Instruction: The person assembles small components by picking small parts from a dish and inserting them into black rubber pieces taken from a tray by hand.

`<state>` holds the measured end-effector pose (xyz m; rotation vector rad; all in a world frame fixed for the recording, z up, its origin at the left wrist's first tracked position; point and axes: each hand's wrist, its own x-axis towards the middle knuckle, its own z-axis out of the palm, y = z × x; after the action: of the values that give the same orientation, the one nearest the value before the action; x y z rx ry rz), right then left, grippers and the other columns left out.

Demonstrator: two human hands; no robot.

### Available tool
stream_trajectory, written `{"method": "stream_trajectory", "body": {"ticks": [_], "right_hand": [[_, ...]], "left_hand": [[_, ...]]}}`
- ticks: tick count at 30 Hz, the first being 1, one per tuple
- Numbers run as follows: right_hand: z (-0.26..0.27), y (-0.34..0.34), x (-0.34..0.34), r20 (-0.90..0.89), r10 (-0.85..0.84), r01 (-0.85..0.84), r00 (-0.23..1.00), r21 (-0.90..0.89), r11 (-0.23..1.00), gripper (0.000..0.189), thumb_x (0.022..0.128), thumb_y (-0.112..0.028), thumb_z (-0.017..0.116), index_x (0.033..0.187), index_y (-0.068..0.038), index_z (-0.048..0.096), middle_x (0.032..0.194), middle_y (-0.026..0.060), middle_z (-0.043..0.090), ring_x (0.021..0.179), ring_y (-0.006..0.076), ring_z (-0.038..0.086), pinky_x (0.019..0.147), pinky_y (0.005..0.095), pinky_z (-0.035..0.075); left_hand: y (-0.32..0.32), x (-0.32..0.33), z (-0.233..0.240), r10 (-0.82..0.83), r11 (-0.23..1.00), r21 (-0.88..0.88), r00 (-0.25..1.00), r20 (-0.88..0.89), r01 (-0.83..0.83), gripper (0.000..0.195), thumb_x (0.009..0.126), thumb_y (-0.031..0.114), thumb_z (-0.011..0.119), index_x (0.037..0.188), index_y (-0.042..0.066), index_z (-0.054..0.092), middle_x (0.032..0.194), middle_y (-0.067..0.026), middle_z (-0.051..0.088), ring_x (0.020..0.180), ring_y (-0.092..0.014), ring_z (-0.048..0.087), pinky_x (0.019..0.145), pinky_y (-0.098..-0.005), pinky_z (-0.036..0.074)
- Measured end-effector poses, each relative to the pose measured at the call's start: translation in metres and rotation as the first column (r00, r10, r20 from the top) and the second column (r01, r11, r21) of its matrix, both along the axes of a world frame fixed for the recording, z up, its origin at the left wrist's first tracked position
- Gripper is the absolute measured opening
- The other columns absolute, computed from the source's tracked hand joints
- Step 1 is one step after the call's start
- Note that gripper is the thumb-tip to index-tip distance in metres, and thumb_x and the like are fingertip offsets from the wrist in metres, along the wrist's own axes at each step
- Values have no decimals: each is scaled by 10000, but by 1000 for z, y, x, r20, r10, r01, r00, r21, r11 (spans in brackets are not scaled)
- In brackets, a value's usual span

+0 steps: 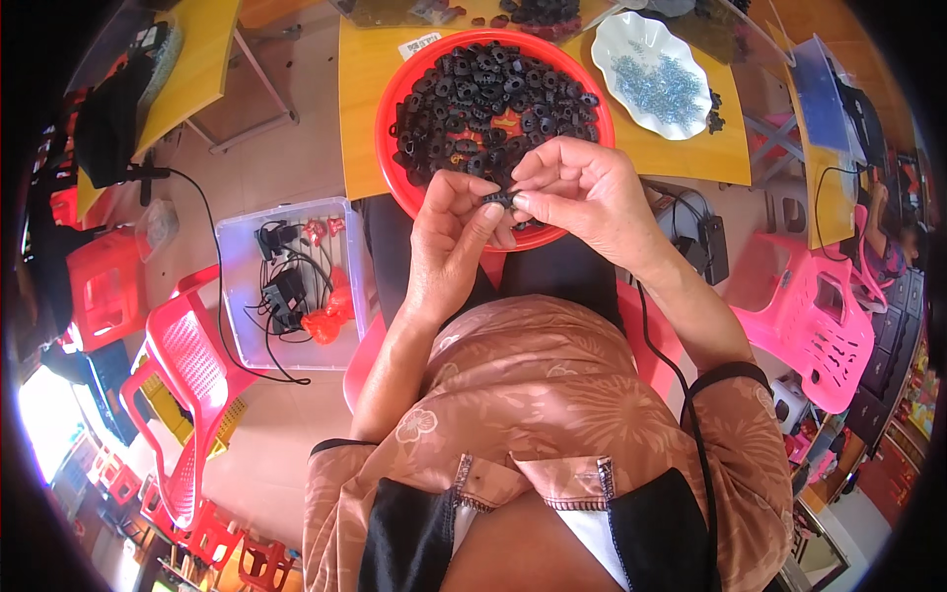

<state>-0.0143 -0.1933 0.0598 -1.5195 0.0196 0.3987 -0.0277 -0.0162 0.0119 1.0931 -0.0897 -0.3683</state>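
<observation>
Between the fingertips of both hands is a small black plastic part (499,199), held over the near side of a red plastic basin (385,159). My left hand (457,229) pinches its left end with thumb and fingers. At its right end, the thumb and forefinger of my right hand (581,196) close on it. Whether a smaller piece sits between the right fingertips cannot be told. Many similar black plastic parts (484,78) lie in the basin. A white scalloped dish (610,52) with small, clear bluish pieces (658,85) stands on the table to the right.
The basin overlaps the front edge of a yellow table (360,111). A clear plastic bin (288,211) with cables and red bags stands at the left on the floor. Pink chairs (185,355) are on both sides. A black cable (666,355) runs beside my right arm.
</observation>
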Motion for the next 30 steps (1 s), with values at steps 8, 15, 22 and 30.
{"method": "stream_trajectory", "body": {"ticks": [8, 15, 22, 30], "right_hand": [[-10, -7, -4, -75, 26, -17, 997, 118, 993, 168, 815, 22, 659, 964, -17, 590, 874, 43, 650, 747, 87, 627, 697, 226, 523], [4, -11, -5, -75, 88, -78, 993, 129, 989, 216, 805, 27, 670, 979, -26, 554, 818, 50, 656, 685, 86, 622, 645, 220, 504], [8, -33, -12, -206, 279, -267, 938, 86, 960, 120, 734, -17, 758, 813, 40, 689, 712, 86, 664, 606, 111, 624, 574, 228, 508], [-3, -24, -22, -162, 161, -153, 974, 62, 986, 100, 775, -53, 741, 777, 18, 672, 676, 70, 653, 539, 99, 589, 504, 210, 466]], "left_hand": [[1, -2, -4, -82, 994, 82, 993, 87, 75, 113, 940, -13, 485, 1040, 7, 438, 786, -74, 590, 615, -85, 533, 563, -213, 451], [0, -7, -3, -93, 986, 156, 974, 208, 61, 107, 931, -36, 482, 1024, -4, 439, 758, -79, 605, 587, -83, 536, 536, -217, 449], [-1, -17, 4, -299, 946, -92, 946, 126, 311, 97, 956, 25, 486, 1040, 30, 438, 776, -81, 593, 583, -91, 535, 542, -213, 449], [-5, -18, -3, -262, 964, 1, 954, 143, 265, 112, 948, 11, 485, 1045, 33, 433, 763, -71, 585, 566, -79, 525, 510, -215, 440]]}}
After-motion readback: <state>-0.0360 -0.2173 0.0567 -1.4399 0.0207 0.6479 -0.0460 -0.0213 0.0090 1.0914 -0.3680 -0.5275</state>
